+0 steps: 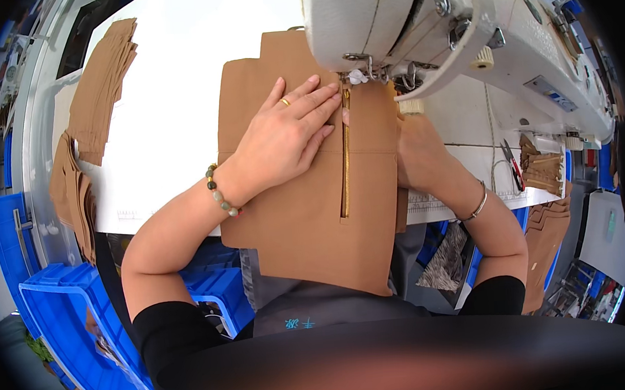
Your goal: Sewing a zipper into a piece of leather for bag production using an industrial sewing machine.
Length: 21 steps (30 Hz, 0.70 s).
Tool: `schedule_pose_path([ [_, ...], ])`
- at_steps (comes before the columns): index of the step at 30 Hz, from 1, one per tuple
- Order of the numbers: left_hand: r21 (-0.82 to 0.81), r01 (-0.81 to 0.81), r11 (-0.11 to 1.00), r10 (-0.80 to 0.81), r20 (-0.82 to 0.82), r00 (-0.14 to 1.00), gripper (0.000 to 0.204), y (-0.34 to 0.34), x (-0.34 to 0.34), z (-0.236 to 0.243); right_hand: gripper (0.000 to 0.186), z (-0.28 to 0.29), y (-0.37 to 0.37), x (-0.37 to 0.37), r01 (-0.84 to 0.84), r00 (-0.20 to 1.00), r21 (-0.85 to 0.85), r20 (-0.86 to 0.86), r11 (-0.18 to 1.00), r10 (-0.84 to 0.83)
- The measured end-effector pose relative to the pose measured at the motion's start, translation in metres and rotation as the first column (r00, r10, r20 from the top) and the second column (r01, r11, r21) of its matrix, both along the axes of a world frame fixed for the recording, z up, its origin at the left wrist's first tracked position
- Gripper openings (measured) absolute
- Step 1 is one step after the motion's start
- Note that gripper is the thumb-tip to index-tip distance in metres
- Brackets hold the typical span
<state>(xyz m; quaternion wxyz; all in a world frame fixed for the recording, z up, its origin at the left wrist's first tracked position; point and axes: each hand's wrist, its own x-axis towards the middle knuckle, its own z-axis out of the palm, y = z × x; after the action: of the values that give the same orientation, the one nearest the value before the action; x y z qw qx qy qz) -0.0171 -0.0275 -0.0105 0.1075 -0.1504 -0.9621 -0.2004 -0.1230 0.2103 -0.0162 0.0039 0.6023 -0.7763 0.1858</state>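
A brown panel (286, 233) with a gold zipper (348, 163) set in a slot lies under the head of a white sewing machine (358, 18), its top part at the presser foot (353, 76). My left hand (293, 131) lies spread on the panel just left of the zipper, fingertips close to the foot. My right hand (417, 151) is at the panel's right edge below the machine arm; its fingers are mostly hidden by the panel, so their grip cannot be made out.
Brown cut pieces (102, 86) are stacked at the white table's (170, 31) left. Scissors (513, 163) and small brown pieces (541, 164) lie at the right, with more brown pieces (548, 244) hanging below. Blue bins (51, 286) stand lower left.
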Motion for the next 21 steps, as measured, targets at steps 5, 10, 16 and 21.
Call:
schedule_pose_path([
  [5,-0.044,0.0,0.999,-0.001,-0.018,1.0,0.043,0.002,0.0,0.0,0.064,0.0,0.001,0.0,-0.008,1.0,-0.008,0.011,1.0,0.008],
  [10,-0.127,0.01,0.992,-0.017,-0.052,0.999,0.045,0.003,-0.001,0.002,0.063,0.001,0.0,0.0,0.004,1.0,0.023,-0.008,1.0,-0.004],
  [16,-0.179,0.004,0.984,-0.003,0.003,1.0,0.047,0.003,-0.002,0.008,0.059,0.005,0.001,-0.002,0.012,0.995,0.006,0.097,1.0,-0.013],
  [21,-0.22,0.0,0.976,0.002,0.01,1.0,0.043,0.005,-0.002,0.01,0.047,0.012,0.009,-0.013,0.189,0.945,0.198,0.229,0.962,-0.233],
])
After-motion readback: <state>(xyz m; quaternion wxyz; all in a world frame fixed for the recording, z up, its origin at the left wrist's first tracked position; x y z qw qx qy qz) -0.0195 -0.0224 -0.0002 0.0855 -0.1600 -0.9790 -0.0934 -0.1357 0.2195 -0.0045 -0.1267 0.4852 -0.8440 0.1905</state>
